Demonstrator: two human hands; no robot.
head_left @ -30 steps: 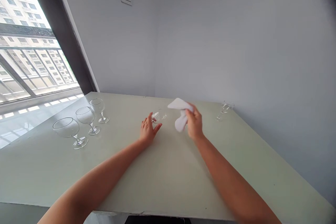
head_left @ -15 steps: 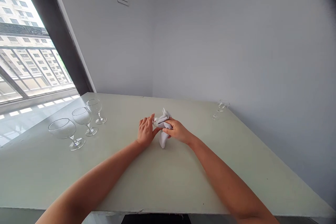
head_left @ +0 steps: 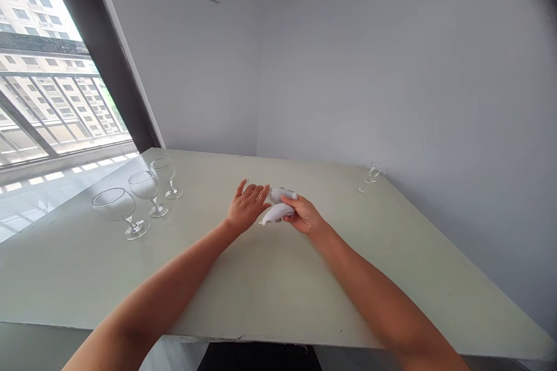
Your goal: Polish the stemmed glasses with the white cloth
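A white cloth point(head_left: 278, 213) is in my right hand point(head_left: 303, 214), its thumb and fingers closed on the folds. Part of a clear glass point(head_left: 282, 192) shows at the cloth, mostly covered by it. My left hand point(head_left: 248, 206) is just left of the cloth, palm down; its fingers are bent around something clear, probably the base of that glass, which they largely hide. Both hands are a little above the middle of the table.
Three stemmed glasses stand in a row on the table's left side: a near one point(head_left: 114, 205), a middle one point(head_left: 144, 186) and a far one point(head_left: 163, 171). Another clear glass point(head_left: 376, 171) is at the far right edge of the table point(head_left: 270, 284), beside the wall.
The cloth has turned from hanging down to lying sideways, pointing left. My right hand has shifted slightly right, and my left hand's fingers have spread a little. The view has shifted slightly.
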